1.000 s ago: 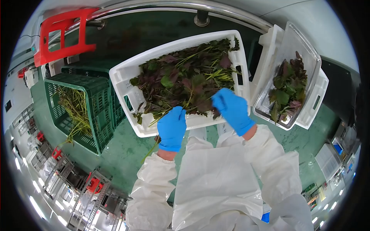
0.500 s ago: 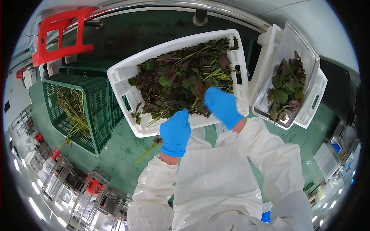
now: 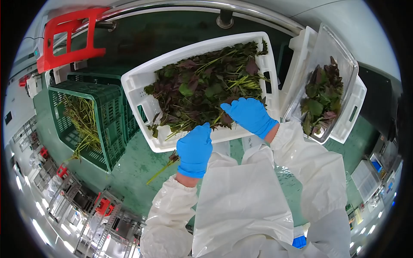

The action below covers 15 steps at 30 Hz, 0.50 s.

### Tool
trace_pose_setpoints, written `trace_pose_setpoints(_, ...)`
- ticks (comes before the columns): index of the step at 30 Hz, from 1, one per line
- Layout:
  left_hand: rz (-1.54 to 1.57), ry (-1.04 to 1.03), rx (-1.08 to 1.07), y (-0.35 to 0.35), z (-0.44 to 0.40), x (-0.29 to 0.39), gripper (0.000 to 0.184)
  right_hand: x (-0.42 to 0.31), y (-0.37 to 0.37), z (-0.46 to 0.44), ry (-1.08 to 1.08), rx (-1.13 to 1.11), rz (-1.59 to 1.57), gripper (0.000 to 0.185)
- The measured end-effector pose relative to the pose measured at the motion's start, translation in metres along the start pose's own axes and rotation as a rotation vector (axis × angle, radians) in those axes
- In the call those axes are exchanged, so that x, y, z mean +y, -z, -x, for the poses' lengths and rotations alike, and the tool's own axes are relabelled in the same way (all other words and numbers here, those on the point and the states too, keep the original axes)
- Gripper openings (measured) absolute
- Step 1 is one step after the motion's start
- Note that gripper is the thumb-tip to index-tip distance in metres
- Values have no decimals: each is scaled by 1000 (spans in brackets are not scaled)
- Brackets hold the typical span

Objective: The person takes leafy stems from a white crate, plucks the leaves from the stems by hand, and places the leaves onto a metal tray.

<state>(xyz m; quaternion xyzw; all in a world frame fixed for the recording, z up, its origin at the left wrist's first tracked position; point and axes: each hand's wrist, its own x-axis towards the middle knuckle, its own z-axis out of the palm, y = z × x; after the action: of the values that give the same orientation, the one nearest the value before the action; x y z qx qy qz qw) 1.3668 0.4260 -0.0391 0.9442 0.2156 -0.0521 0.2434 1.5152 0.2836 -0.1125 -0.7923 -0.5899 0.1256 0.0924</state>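
My left hand (image 3: 194,150), in a blue glove, is closed at the near rim of a white crate (image 3: 142,71). From its left side sticks out a leafy stem (image 3: 162,169), its bare green end pointing down and left. My right hand (image 3: 251,116), also gloved in blue, is over the crate's near right part, its fingers drawn together and pointing left. What its fingertips hold, if anything, is hidden. Beneath both hands lies a heap of purple-green leafy stems (image 3: 193,88), which look like perilla, filling much of the crate.
At right, a clear tray (image 3: 319,45) holding picked leaves (image 3: 322,96) rests on white crates (image 3: 355,103). To the left stands a green crate (image 3: 107,124) with bare stems (image 3: 79,124) inside. A red plastic frame (image 3: 71,41) and a metal rail (image 3: 172,6) are beyond.
My right hand has shifted slightly right and down, and its blur is gone. My left hand has dropped a little, with the stem still in it.
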Motion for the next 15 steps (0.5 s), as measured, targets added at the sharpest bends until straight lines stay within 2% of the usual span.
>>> trace_pose_setpoints(2,56,-2,51,-5,1,-3,14,0,-2,2,38,19,63,17)
trace_pose_setpoints(3,87,-3,75,-8,2,-4,13,2,1,3,-34,-40,-143,13)
trace_pose_setpoints(5,306,191,-82,-13,2,-6,11,8,7,0,-173,-149,-548,10)
trace_pose_setpoints(8,671,507,-289,0,-4,-8,9,27,-19,9,-587,114,-640,14)
trace_pose_setpoints(9,800,613,-347,7,-9,-10,9,47,-19,10,-770,115,-734,21)
trace_pose_setpoints(11,908,668,-388,14,-14,-19,11,61,-3,16,-827,184,-900,26)
trace_pose_setpoints(14,1105,761,-416,13,-12,-33,14,39,41,10,-792,35,-715,24)
trace_pose_setpoints(15,1179,790,-407,10,-13,-36,15,27,49,6,-695,49,-752,23)
